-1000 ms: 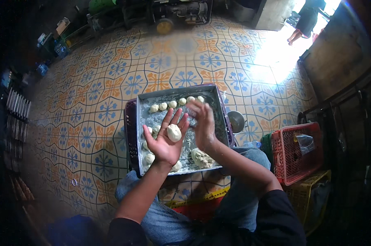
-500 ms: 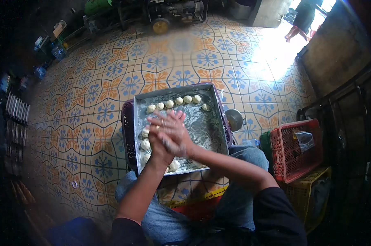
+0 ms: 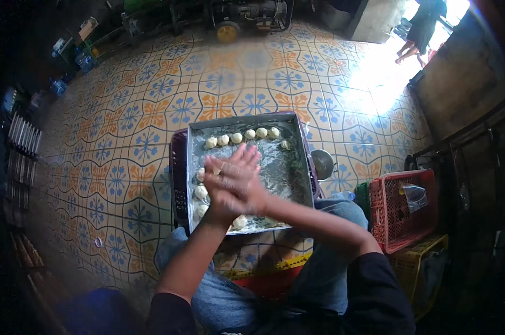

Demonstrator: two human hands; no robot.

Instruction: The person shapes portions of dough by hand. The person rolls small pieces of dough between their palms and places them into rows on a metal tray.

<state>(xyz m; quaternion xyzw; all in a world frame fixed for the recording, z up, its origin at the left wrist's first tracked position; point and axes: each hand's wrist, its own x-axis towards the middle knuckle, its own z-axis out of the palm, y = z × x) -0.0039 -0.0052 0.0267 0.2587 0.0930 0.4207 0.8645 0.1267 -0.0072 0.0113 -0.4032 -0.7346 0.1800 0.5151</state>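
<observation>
My right hand (image 3: 240, 181) lies across my left hand (image 3: 221, 211), palm against palm, above a square metal tray (image 3: 280, 178). Fingers on both hands are stretched out, and the right ones are blurred. Whatever is pressed between the palms is hidden. Flour dusts the tray's bottom. A row of round dough balls (image 3: 249, 133) runs along its far side, and more dough balls (image 3: 200, 192) line the left side. One dough ball (image 3: 239, 222) sits by the near edge, just below my hands. A small scrap of dough (image 3: 285, 145) lies near the far right corner.
The tray rests on a purple crate (image 3: 179, 167) between my knees. To its right stand a metal pot (image 3: 323, 164), a red crate (image 3: 380, 215) holding a clear plastic bag (image 3: 415, 198), and a yellow crate (image 3: 411, 267). A person (image 3: 422, 28) is in the bright doorway, far right.
My hands stay pressed together and have shifted slightly against each other, the right one rubbing over the left. The whole view has moved a little; the dough balls keep their places.
</observation>
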